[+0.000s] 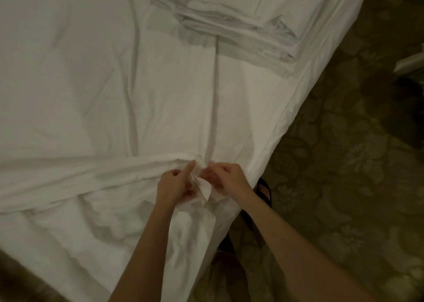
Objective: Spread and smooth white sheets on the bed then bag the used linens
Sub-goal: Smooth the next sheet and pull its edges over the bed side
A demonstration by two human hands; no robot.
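Sheet [142,90] lies spread beyond your hands, its bunched edge between them. Your left hand [175,184] and right hand [223,177] pinch that edge. It looks light and limp; grip the hem.

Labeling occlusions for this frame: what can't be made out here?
- Head view: fingertips of left hand and right hand motion-blurred in the sheet fold; grip unclear.
- Folded linens: cut off by top edge.
- Sandalled foot: mostly hidden behind the sheet's overhang.
- White object: cut off by right edge.
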